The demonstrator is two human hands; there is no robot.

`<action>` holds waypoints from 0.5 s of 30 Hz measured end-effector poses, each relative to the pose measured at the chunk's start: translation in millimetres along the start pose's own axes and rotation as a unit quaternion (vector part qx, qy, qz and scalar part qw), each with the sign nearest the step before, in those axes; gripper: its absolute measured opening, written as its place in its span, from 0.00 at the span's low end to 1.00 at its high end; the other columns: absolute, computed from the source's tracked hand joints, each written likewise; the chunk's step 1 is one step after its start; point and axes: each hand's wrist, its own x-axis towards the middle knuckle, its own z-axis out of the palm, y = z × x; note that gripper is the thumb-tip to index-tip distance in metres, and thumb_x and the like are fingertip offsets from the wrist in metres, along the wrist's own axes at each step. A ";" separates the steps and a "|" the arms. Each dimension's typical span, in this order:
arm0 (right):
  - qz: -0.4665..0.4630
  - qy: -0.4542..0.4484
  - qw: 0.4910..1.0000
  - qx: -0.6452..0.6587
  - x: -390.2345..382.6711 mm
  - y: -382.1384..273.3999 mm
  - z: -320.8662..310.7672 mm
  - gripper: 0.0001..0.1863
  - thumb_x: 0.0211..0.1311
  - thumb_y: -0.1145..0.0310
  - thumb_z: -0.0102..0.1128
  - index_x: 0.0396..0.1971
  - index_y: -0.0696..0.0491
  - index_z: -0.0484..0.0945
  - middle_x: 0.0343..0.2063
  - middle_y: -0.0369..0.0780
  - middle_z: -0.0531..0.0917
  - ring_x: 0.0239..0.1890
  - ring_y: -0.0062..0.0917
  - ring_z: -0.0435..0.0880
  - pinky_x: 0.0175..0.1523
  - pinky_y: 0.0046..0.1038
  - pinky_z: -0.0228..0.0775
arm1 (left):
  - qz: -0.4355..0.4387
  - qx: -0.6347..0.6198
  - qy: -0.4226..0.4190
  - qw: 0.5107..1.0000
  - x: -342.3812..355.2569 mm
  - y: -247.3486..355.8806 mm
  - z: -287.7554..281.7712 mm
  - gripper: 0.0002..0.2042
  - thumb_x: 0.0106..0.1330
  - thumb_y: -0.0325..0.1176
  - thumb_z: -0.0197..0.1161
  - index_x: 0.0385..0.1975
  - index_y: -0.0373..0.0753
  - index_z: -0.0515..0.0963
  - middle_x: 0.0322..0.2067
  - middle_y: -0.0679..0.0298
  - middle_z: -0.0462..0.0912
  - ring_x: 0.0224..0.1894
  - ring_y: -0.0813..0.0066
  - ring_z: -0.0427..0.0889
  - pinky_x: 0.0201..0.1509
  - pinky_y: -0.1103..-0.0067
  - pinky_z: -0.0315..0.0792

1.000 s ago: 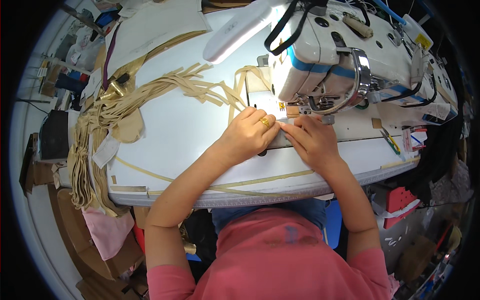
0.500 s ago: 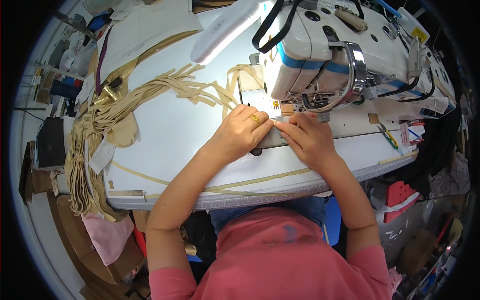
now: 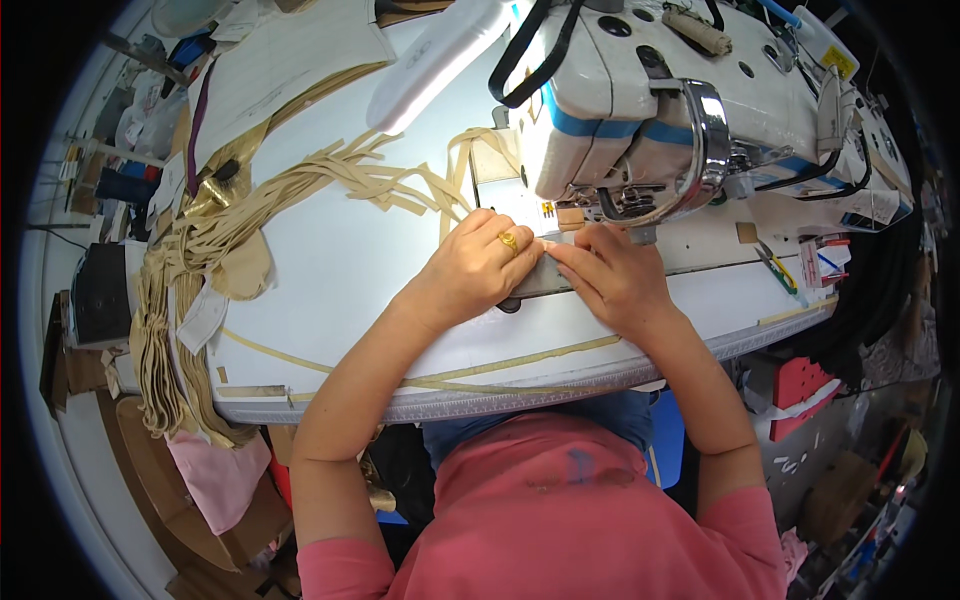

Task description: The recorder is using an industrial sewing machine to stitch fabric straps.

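Currently, left hand (image 3: 478, 262): before the machine (image 3: 590, 80), fingers bent; opening, hold unclear.
Right hand (image 3: 618, 275): before the machine, fingers bent; likewise unclear.
Strips (image 3: 282, 190): on the desk (image 3: 350, 285), left of the machine.

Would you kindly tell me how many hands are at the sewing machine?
2: the left hand, wearing a yellow ring, and the right hand beside it, both at the near side of the sewing machine. No other hand shows.
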 end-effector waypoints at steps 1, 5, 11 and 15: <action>0.001 0.000 1.000 -0.001 -0.3 0.7 0.4 0.15 0.50 0.70 0.64 0.41 0.46 0.81 0.27 0.32 0.72 0.29 0.22 0.76 0.25 0.24 0.68 | 0.011 0.004 -0.001 1.000 1.7 -1.5 -0.3 0.09 0.48 0.25 0.62 0.31 0.33 0.79 0.29 0.65 0.75 0.32 0.72 0.75 0.35 0.77 0.70; -0.004 -0.006 1.000 -0.023 1.2 1.6 1.6 0.16 0.50 0.70 0.64 0.43 0.47 0.80 0.28 0.32 0.72 0.29 0.23 0.76 0.25 0.25 0.67 | 0.036 -0.006 -0.008 0.999 3.7 -14.7 1.1 0.08 0.48 0.25 0.62 0.30 0.33 0.79 0.28 0.65 0.75 0.31 0.72 0.75 0.36 0.78 0.70; -0.024 -0.021 0.999 -0.012 8.4 17.7 2.1 0.17 0.52 0.71 0.63 0.45 0.48 0.78 0.33 0.33 0.78 0.34 0.26 0.79 0.37 0.30 0.71 | 0.047 -0.025 0.005 0.999 8.5 -31.8 4.4 0.09 0.48 0.24 0.63 0.30 0.33 0.80 0.28 0.66 0.76 0.33 0.71 0.77 0.39 0.76 0.73; -0.002 -0.026 1.000 0.006 8.2 19.9 0.7 0.18 0.52 0.72 0.64 0.46 0.46 0.78 0.34 0.34 0.82 0.36 0.26 0.81 0.40 0.29 0.72 | 0.034 -0.055 0.008 0.998 11.0 -36.8 7.2 0.08 0.47 0.24 0.64 0.29 0.33 0.80 0.26 0.66 0.76 0.31 0.70 0.76 0.36 0.76 0.73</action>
